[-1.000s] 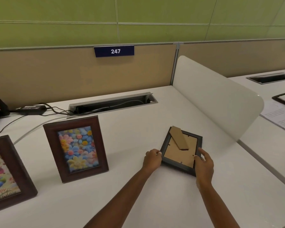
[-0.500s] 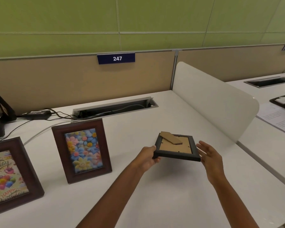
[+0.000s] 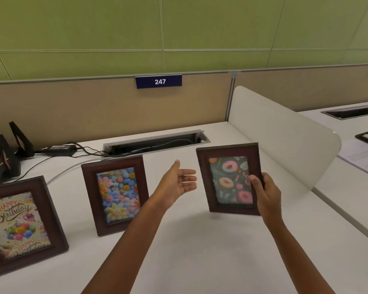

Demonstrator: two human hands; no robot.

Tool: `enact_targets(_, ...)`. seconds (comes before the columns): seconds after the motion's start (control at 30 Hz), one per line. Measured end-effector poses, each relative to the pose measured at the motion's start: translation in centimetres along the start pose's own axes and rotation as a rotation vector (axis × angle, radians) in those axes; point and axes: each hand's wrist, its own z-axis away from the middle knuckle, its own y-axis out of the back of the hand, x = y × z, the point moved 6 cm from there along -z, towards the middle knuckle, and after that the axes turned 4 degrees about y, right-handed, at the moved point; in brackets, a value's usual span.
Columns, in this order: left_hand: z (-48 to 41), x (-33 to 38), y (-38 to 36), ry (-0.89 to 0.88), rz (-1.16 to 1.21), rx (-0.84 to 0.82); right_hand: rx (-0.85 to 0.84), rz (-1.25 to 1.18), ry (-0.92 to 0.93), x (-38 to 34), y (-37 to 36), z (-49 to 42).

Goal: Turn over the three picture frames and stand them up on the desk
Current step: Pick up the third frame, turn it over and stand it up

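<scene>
Three dark brown picture frames are in view. The birthday frame (image 3: 19, 225) stands at the far left of the white desk (image 3: 200, 251), and the flower frame (image 3: 116, 194) stands upright to its right. My right hand (image 3: 263, 194) grips the right edge of the donut frame (image 3: 227, 179), holding it upright in the air above the desk, picture side facing me. My left hand (image 3: 176, 183) hovers just left of that frame, palm open and fingers spread, not touching it.
A white curved divider (image 3: 285, 134) rises on the right, close behind the held frame. A cable tray slot (image 3: 155, 143) and a power adapter with cords (image 3: 60, 149) lie at the back. Black stands (image 3: 6, 153) sit back left. Papers lie on the neighbouring desk (image 3: 361, 158).
The third frame was lifted off the desk back side up, then flipped so its donut picture faces me. My left hand released it and opened; my right hand now holds it alone.
</scene>
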Motion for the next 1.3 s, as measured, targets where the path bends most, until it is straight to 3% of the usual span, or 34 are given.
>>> enact_targets(0.17, -0.6, -0.5, 1.2, -0.071, -0.222, 0.101, 0.02, -0.238, -0.277, 2.0, -0.9, 0.8)
enact_targets(0.3, -0.7, -1.6, 1.0, -0.037, -0.246, 0.101, -0.002, -0.315, -0.386, 2.7, -1.5, 1.7)
enact_targets(0.9, -0.9, -4.5, 0.5, 0.041, -0.229, -0.035, 0.013, -0.427, -0.544, 2.7, -2.4, 2.2)
enact_targets(1.1, -0.4, -6.1, -1.1, 0.146, -0.154, -0.232, -0.142, -0.439, -0.546, 2.5, -3.4, 2.6)
enact_targets(1.3, -1.4, -5.9, 0.2, 0.117, -0.019, -0.141, -0.293, -0.42, -0.54, 2.7, -4.8, 3.0)
